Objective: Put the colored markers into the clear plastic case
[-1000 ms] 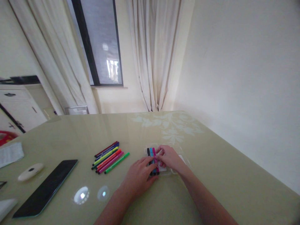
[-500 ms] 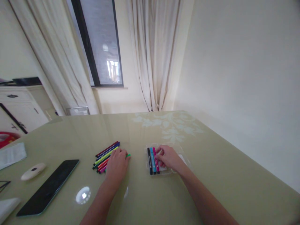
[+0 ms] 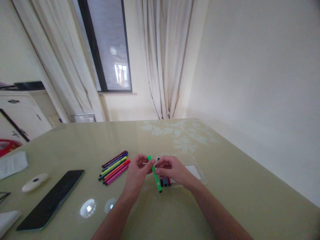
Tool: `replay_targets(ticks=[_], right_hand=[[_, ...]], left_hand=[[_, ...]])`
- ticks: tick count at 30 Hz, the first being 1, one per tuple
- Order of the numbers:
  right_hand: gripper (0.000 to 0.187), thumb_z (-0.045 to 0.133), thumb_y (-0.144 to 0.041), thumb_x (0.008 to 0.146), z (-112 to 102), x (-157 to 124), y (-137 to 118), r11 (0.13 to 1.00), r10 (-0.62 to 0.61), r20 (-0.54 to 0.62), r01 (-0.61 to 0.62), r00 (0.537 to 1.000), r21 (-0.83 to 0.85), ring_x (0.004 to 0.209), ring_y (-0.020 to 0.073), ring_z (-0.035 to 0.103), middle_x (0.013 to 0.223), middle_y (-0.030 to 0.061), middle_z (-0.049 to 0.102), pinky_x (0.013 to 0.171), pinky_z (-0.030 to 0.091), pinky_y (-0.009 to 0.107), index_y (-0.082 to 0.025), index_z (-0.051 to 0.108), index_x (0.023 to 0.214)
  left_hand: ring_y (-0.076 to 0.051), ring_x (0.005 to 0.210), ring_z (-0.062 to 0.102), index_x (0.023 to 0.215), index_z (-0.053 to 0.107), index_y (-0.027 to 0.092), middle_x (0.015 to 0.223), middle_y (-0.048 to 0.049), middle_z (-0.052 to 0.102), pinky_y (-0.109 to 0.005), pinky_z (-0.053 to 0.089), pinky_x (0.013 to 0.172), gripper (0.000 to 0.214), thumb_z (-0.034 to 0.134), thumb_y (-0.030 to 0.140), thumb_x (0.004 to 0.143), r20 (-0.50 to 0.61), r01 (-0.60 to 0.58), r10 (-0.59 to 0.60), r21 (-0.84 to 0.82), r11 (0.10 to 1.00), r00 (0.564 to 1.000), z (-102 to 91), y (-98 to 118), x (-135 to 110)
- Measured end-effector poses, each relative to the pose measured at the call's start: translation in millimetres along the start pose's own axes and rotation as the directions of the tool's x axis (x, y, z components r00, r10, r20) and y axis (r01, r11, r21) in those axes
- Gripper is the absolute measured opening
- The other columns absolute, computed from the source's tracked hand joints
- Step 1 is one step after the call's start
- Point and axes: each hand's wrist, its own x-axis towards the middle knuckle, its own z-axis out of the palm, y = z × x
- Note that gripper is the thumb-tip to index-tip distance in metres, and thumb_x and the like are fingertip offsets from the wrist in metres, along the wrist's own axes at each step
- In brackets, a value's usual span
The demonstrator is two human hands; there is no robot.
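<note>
A bright green marker pen (image 3: 156,179) is tilted in front of the clear plastic case, its dark end pointing toward me. My left hand (image 3: 137,173) pinches it near the upper end, thumb pressed on the barrel. From the other side, the curled fingertips and thumb of my right hand (image 3: 172,170) meet the same pen. Behind it, black, blue and magenta markers (image 3: 165,181) lie side by side in the clear case (image 3: 197,163), partly covered by my right hand. Left of my hands is a loose row of several coloured markers (image 3: 115,168).
A dark tablet or phone (image 3: 51,200) lies at the left front, beside a white oval object (image 3: 35,182). Folded white paper or cloth (image 3: 13,165) is at the left table edge. The glossy table (image 3: 225,196) runs along the wall at right.
My left hand has moved right from the loose row, bringing the green marker to the case. My right hand has shifted slightly left, off the magenta marker, to meet it.
</note>
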Motion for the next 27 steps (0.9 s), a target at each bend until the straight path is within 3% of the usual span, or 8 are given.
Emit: replay_targets(ticks=[5,9,11,13,15,17,21,27], right_hand=[[0.036,0.085,-0.045,0.071,3,2,3,0.999,-0.032,-0.039,0.032,0.999,0.013,0.073,0.0155,0.069,0.079,0.0023,0.074,0.068,0.053,0.025,-0.017,0.072,0.091],[0.028,0.082,-0.038,0.073,-16,3,0,0.999,-0.014,-0.134,0.009,0.991,-0.036,0.068,0.0146,0.068,0.075,0.0009,0.073,0.06,0.048,0.022,-0.017,0.07,0.088],[0.022,0.077,-0.033,0.076,-33,3,-1,0.993,0.033,-0.25,-0.06,0.968,-0.1,0.065,0.0144,0.068,0.071,0.0005,0.073,0.054,0.043,0.02,-0.018,0.069,0.091],[0.018,0.073,-0.027,0.078,-50,1,0,0.976,0.094,-0.317,-0.15,0.944,-0.156,0.063,0.0143,0.069,0.068,0.0006,0.073,0.05,0.04,0.019,-0.017,0.068,0.093],[0.015,0.072,-0.021,0.078,-60,0,3,0.955,0.165,-0.311,-0.23,0.936,-0.186,0.061,0.0143,0.07,0.067,0.0009,0.073,0.048,0.04,0.018,-0.017,0.067,0.092],[0.013,0.072,-0.017,0.079,-62,0,7,0.939,0.218,-0.272,-0.277,0.937,-0.202,0.06,0.0143,0.07,0.065,0.0007,0.073,0.047,0.042,0.018,-0.016,0.067,0.091],[0.011,0.073,-0.014,0.079,-50,2,16,0.931,0.267,-0.227,-0.311,0.937,-0.192,0.056,0.0141,0.069,0.061,-0.0009,0.071,0.046,0.046,0.018,-0.017,0.066,0.088],[0.012,0.074,-0.011,0.081,-41,7,21,0.922,0.3,-0.226,-0.343,0.927,-0.181,0.054,0.0128,0.068,0.06,-0.0014,0.07,0.049,0.05,0.018,-0.017,0.064,0.086]], left_hand=[[-0.017,0.071,0.072,0.086,0.059,0.019,0.082,0.0004,0.073,-0.034,0.063,0.07,0.046,0.086,0.052,0.068,-0.022,-0.021,0.021,0.019,1.0,1.0,3.5,-2,0],[-0.023,0.084,0.075,0.093,0.064,0.02,0.091,-0.0049,0.076,-0.039,0.062,0.078,0.039,0.072,0.056,0.082,0.075,-0.12,0.105,0.233,0.965,0.992,4.0,-4,-2],[-0.026,0.1,0.073,0.102,0.068,0.022,0.103,-0.0076,0.077,-0.044,0.058,0.091,0.034,0.068,0.052,0.087,0.212,-0.266,0.189,0.442,0.857,0.959,4.6,-7,-7],[-0.03,0.119,0.066,0.116,0.07,0.025,0.124,-0.0088,0.073,-0.049,0.05,0.106,0.041,0.074,0.049,0.083,0.392,-0.426,0.213,0.607,0.671,0.895,5.6,-10,-14],[-0.034,0.132,0.057,0.129,0.067,0.028,0.141,-0.0086,0.064,-0.053,0.042,0.114,0.058,0.081,0.049,0.076,0.526,-0.528,0.163,0.679,0.51,0.834,6.9,-14,-20],[-0.035,0.135,0.053,0.134,0.064,0.029,0.148,-0.008,0.059,-0.054,0.041,0.116,0.063,0.08,0.048,0.077,0.585,-0.57,0.106,0.709,0.416,0.804,7.9,-17,-23],[-0.032,0.133,0.056,0.135,0.063,0.03,0.146,-0.0064,0.06,-0.053,0.044,0.114,0.051,0.071,0.04,0.086,0.606,-0.593,0.077,0.733,0.334,0.792,8.6,-17,-24],[-0.032,0.134,0.055,0.139,0.058,0.029,0.148,-0.0067,0.058,-0.052,0.045,0.113,0.052,0.068,0.04,0.089,0.631,-0.627,0.086,0.728,0.278,0.771,9.4,-17,-27]])
